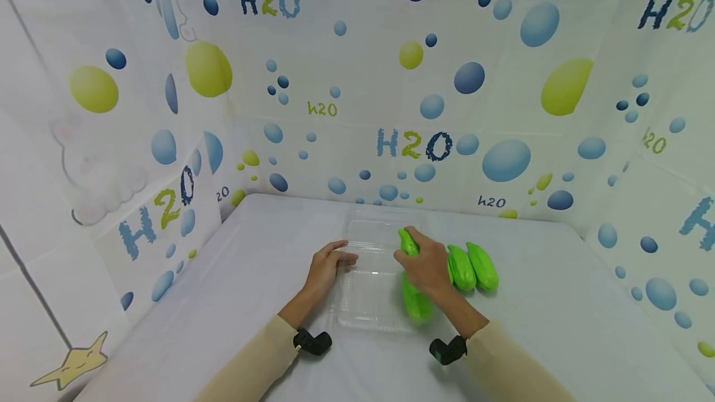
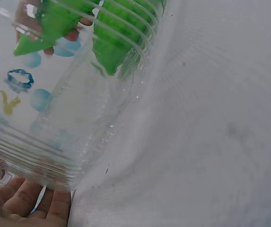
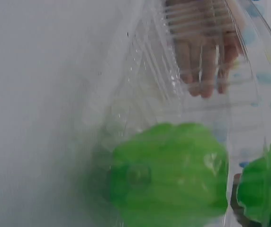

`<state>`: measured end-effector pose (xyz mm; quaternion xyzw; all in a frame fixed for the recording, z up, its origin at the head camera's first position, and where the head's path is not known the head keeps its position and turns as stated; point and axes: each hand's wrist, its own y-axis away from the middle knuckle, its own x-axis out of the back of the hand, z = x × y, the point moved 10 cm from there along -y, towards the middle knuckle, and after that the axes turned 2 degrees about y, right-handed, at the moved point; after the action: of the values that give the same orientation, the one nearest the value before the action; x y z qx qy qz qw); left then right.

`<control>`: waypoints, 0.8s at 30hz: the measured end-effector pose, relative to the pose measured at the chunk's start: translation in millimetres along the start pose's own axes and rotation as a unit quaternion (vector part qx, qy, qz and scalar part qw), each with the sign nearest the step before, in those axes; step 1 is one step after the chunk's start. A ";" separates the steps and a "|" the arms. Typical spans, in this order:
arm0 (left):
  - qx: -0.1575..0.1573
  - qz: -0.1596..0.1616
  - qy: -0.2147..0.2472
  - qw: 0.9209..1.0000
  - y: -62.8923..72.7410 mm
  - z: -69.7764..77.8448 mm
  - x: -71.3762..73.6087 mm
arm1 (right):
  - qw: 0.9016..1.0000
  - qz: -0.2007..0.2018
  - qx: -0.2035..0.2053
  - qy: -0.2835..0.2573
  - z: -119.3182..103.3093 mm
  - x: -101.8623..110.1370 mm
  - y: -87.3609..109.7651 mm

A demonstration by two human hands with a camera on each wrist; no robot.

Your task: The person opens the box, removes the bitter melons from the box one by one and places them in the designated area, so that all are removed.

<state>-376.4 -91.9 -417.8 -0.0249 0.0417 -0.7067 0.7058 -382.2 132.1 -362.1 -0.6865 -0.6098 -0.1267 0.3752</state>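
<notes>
A clear plastic container (image 1: 363,312) lies on the white table in front of me. My left hand (image 1: 326,268) holds its left side; in the left wrist view, the fingers (image 2: 26,196) lie along the outside of the ribbed wall. Over the container, my right hand (image 1: 427,262) grips a bright green, elongated, bumpy vegetable (image 1: 408,242) with a pointed end, like a bitter melon. Another such green vegetable (image 1: 416,306) lies lengthwise along the container's right side, partly covered by the right hand in the head view.
On the table right of the container lie more green vegetables (image 1: 462,268), side by side, one mostly hidden behind my right hand. White cloth (image 1: 346,79) printed with blue and yellow bubbles encloses the table (image 1: 251,253) at the back and sides.
</notes>
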 end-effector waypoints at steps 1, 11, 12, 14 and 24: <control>-0.001 -0.001 0.001 1.000 -0.1 0.1 -0.1 | 1.000 0.003 0.001 0.004 1.5 1.5 -1.2; -0.003 -0.003 -0.001 1.000 -0.9 -1.0 0.7 | 0.999 0.013 -0.011 0.032 20.7 15.2 -10.9; -0.003 -0.004 -0.003 1.000 -0.7 -1.1 0.7 | 0.999 0.013 -0.015 0.035 22.8 16.8 -11.8; -0.002 -0.003 -0.003 1.000 -0.4 -0.9 0.7 | 0.999 0.013 -0.022 0.034 26.2 20.1 -13.8; 0.001 0.005 0.005 1.000 -1.0 -0.7 0.5 | 0.999 0.024 -0.015 0.042 38.0 35.1 -21.9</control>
<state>-377.4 -92.3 -418.5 -0.0199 0.0446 -0.7037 0.7089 -405.5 183.1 -358.1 -0.7006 -0.5751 -0.1557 0.3926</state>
